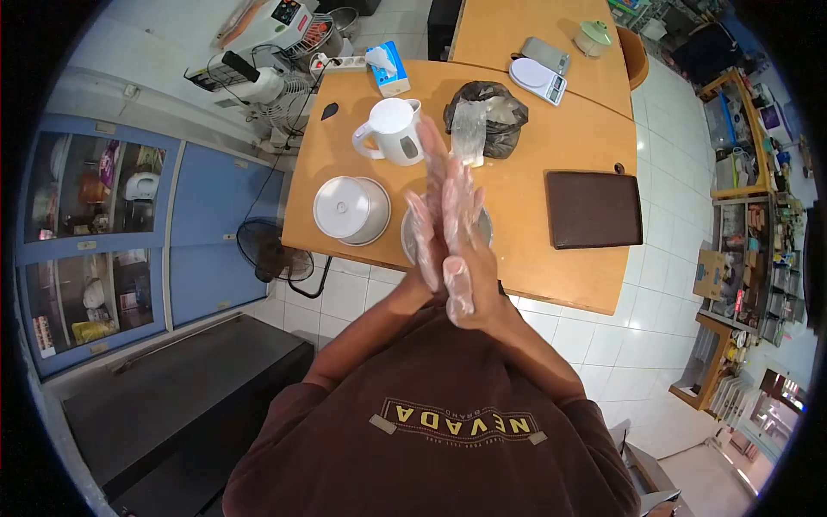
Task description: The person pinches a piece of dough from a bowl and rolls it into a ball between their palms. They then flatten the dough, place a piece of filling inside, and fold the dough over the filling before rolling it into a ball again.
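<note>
Both my hands wear clear plastic gloves and are raised over the front of the wooden table (525,273). My left hand (433,220) and my right hand (465,228) stand palm to palm, fingers stretched out and pointing away from me. No object shows between them. Behind them is a metal bowl (485,226), mostly hidden, its contents out of sight. Beyond the fingertips lies a clear plastic bag (469,129) against a black plastic bag (508,129). A white electric kettle (396,129) and a white lidded tub (349,211) are on the left.
A dark brown tray (594,209) lies at the table's right. Farther back are a white scale (536,79), a grey scale (546,55), a green-lidded pot (593,39) and a blue tissue box (389,71). A black fan (263,250) stands left of the table.
</note>
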`<state>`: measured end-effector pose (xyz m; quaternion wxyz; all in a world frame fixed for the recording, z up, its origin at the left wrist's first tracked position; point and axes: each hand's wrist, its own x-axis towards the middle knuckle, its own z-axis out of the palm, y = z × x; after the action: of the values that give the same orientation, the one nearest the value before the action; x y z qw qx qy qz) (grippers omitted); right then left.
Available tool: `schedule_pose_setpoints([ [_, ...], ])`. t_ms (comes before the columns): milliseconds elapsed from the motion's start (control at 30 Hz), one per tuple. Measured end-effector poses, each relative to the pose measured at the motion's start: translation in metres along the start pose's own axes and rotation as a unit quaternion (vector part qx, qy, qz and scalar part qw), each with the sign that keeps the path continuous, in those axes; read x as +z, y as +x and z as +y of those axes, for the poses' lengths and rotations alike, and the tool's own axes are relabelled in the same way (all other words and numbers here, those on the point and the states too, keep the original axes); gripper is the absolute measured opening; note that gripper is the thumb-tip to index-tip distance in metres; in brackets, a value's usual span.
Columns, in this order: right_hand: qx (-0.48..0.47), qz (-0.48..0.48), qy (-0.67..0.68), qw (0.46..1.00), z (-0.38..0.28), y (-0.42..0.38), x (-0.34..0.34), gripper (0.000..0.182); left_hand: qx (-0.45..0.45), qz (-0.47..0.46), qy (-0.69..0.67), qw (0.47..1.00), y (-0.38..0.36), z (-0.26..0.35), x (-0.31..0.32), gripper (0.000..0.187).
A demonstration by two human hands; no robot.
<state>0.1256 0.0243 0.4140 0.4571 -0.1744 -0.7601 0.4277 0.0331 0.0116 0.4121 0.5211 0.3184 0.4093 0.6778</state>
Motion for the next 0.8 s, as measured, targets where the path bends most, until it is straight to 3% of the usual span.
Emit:
schedule_pose_setpoints([
  [67, 0.025, 0.025, 0.022, 0.999, 0.011, 0.005, -0.004, 0.068, 0.127, -0.051, 0.067, 0.988, 0.001, -0.002, 0.018, 0.096],
  [100, 0.022, 0.023, 0.011, 0.999, 0.023, 0.007, -0.008, 0.068, 0.149, -0.058, 0.02, 0.987, -0.001, 0.002, 0.026, 0.097],
  [200, 0.025, 0.03, 0.023, 0.999, 0.02, -0.006, -0.001, 0.068, 0.12, 0.008, 0.012, 0.993, 0.002, 0.021, 0.025, 0.098],
  [300, 0.0, -0.017, 0.013, 1.0, 0.01, -0.02, 0.006, 0.067, 0.018, 0.002, 0.052, 0.998, -0.008, 0.008, 0.008, 0.101],
  [367, 0.022, -0.003, 0.046, 0.999, 0.01, -0.008, -0.001, 0.068, 0.054, -0.032, 0.113, 0.992, -0.016, -0.016, -0.003, 0.105],
  [467, 0.004, 0.046, 0.072, 0.996, 0.042, -0.003, 0.002, 0.069, 0.173, -0.034, 0.034, 0.984, -0.008, -0.01, 0.023, 0.107],
  [500, -0.002, 0.065, 0.084, 0.994, 0.047, -0.002, 0.01, 0.07, 0.152, -0.018, 0.092, 0.984, -0.008, 0.005, 0.018, 0.107],
  [600, 0.023, -0.02, 0.03, 0.999, 0.03, -0.014, 0.002, 0.068, 0.145, 0.024, 0.006, 0.989, 0.003, 0.015, 0.007, 0.106],
  [700, -0.001, -0.065, 0.021, 0.998, 0.02, -0.026, 0.003, 0.064, 0.073, 0.04, 0.048, 0.995, -0.009, -0.01, -0.009, 0.104],
  [800, -0.022, -0.012, 0.1, 0.995, 0.019, 0.006, -0.001, 0.062, 0.114, 0.022, 0.062, 0.991, -0.013, -0.024, -0.002, 0.103],
])
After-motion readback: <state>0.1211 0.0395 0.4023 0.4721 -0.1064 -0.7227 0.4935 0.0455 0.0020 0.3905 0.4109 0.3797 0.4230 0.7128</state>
